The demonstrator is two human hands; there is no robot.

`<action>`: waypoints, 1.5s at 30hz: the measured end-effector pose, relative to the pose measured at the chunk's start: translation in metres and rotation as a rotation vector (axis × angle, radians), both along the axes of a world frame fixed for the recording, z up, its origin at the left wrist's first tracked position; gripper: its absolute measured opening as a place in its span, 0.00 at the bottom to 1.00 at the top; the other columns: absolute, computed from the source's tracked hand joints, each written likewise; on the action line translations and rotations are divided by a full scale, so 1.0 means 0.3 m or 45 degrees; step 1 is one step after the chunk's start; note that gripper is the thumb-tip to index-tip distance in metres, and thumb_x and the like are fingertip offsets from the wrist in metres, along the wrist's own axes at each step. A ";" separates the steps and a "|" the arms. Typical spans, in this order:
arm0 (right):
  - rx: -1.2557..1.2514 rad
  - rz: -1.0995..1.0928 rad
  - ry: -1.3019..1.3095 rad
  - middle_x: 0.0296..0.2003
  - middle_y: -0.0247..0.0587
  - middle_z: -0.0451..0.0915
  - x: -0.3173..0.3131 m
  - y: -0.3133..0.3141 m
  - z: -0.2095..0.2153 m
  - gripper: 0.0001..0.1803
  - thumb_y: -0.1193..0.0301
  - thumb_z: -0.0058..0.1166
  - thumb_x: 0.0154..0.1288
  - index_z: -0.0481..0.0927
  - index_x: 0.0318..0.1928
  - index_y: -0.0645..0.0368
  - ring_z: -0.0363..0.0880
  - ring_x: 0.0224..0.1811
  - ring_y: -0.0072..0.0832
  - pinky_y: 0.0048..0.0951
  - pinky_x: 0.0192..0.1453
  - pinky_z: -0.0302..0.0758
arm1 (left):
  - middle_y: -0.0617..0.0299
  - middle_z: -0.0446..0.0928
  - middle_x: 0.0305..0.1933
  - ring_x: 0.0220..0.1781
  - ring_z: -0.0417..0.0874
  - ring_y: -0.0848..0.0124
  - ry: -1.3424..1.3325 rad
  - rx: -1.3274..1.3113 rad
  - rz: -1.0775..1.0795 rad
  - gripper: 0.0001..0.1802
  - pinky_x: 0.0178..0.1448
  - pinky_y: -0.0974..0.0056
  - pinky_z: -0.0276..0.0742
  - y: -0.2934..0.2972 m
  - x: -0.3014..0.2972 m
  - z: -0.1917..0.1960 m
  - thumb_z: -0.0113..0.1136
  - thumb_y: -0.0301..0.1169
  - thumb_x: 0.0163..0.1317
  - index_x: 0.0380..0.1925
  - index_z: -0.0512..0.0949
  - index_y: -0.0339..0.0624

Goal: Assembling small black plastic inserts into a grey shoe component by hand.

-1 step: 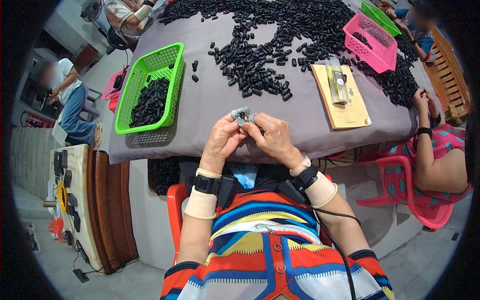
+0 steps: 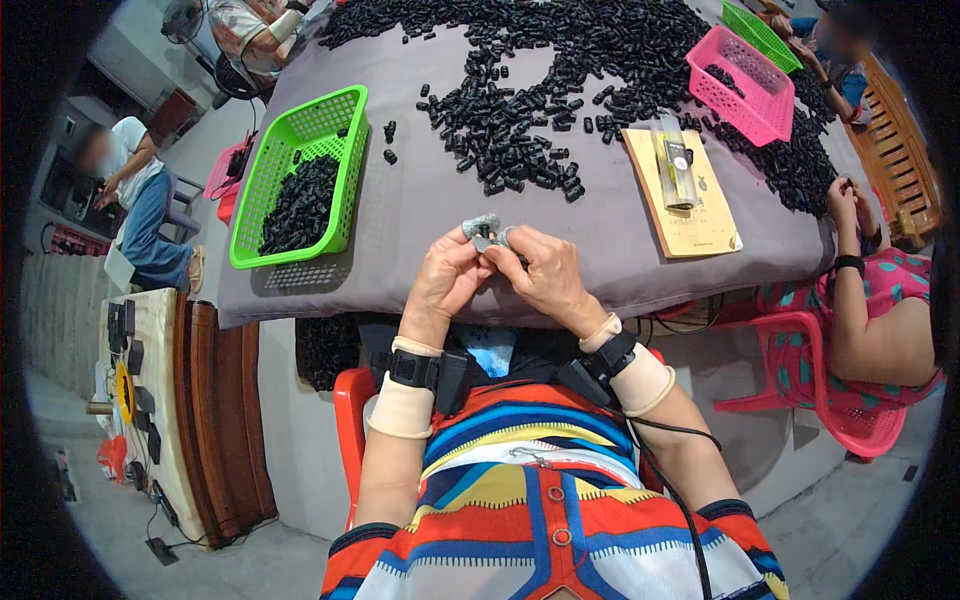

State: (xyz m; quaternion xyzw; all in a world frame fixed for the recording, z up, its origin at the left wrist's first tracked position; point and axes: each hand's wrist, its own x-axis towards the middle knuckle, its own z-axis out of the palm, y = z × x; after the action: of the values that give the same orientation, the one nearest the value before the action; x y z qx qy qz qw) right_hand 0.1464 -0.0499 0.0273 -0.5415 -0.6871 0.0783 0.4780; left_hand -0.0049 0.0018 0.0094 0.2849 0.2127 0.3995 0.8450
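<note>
My left hand (image 2: 445,275) and my right hand (image 2: 545,280) meet over the near edge of the grey-covered table (image 2: 420,230). Together their fingertips pinch a small grey part (image 2: 483,228); I cannot tell its exact shape. Both wrists carry black straps and tan bands. A large heap of small black pieces (image 2: 560,80) spreads across the table beyond my hands. To my left stands a green basket (image 2: 300,180), partly filled with the same black pieces.
A tan card (image 2: 700,215) with a clear packet (image 2: 678,160) on it lies to the right, a pink basket (image 2: 745,85) behind it. A person in a pink top (image 2: 870,290) sits at right on a red chair (image 2: 830,400). Another person (image 2: 130,190) sits far left.
</note>
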 end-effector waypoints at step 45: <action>-0.031 -0.044 -0.059 0.22 0.39 0.76 -0.017 0.000 0.001 0.14 0.59 0.54 0.60 0.74 0.24 0.54 0.76 0.21 0.41 0.38 0.21 0.70 | 0.61 0.78 0.36 0.33 0.78 0.75 0.017 0.023 -0.020 0.11 0.35 0.73 0.75 0.013 0.004 -0.006 0.52 0.22 0.62 0.44 0.76 0.37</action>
State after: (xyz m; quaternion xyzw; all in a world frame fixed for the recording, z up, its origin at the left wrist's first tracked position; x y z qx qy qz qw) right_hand 0.1413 -0.0500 0.0274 -0.5608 -0.6875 0.0659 0.4567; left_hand -0.0037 0.0059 0.0075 0.2968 0.2124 0.3928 0.8441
